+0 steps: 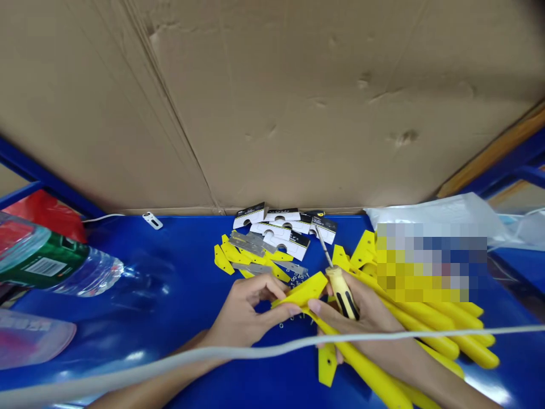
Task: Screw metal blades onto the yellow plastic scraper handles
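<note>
My left hand [249,309] is pinched on the flat head of a yellow plastic scraper [304,289], thumb in front and fingers behind. My right hand [361,312] holds the same piece near its neck, with the thumb against it. Also in the right hand is a screwdriver [340,292] with a cream and black handle, its shaft pointing up and away. The scraper's long handle runs down to the lower right. Beneath the right hand hangs or lies another yellow plate [327,363]; which, I cannot tell. Small metal nuts [298,278] are scattered behind the hands.
Yellow plates [223,260] and grey metal blades [247,243] lie before black-and-white cards [287,244]. Yellow handles [434,335] are piled right, beside a plastic bag [430,216]. A bottle [55,261] lies left. A white cable [238,351] crosses the foreground. Cardboard [272,102] stands behind.
</note>
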`<state>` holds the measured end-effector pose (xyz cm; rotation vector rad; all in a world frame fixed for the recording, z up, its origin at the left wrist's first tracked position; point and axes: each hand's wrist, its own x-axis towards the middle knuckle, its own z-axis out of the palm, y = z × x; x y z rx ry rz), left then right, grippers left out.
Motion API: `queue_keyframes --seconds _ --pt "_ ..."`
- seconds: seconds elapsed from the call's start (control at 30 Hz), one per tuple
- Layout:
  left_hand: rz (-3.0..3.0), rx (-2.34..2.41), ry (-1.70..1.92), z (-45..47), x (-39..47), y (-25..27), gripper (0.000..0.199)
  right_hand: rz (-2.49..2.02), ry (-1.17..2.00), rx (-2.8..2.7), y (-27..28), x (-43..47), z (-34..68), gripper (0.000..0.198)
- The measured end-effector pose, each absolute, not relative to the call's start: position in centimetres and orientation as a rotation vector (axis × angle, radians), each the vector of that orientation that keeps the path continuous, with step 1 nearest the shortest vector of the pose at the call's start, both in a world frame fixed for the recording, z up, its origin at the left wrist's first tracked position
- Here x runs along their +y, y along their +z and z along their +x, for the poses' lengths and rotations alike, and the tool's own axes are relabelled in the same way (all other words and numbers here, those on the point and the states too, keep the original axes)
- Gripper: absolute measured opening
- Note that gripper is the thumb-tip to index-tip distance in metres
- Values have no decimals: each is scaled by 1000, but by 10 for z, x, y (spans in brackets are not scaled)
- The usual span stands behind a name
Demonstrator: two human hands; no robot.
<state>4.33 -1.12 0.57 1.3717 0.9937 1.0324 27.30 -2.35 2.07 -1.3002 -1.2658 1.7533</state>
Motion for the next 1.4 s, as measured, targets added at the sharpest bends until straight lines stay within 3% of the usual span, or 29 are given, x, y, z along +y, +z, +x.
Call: queue_keyframes --seconds 0.23,0.3,0.43,0.6,0.8,1.03,1.4 --pt "1695 929 981 22 6 10 24 -1304 1489 -1470 21 -21 281 46" --pt "1887 967 957 6 25 14 12 -1310 1504 -1424 24 -19 284 49" --pt "2356 1109 660 -25 58 10 23 -1292 1544 -1317 31 -12 290 57" --pt "2457 1121 492 -36 68 0 27 -1239 1476 -1292 32 -5 294 58" --pt "2309 1222 700 -23 62 8 31 -1137 1537 -1263 26 -6 293 53" --pt "1701 1257 1261 19 50 44 46 -1062 1478 -1330 29 -9 290 52" --pt "1836 962 1089 90 42 78 28 -986 1286 -1451 34 -13 291 39"
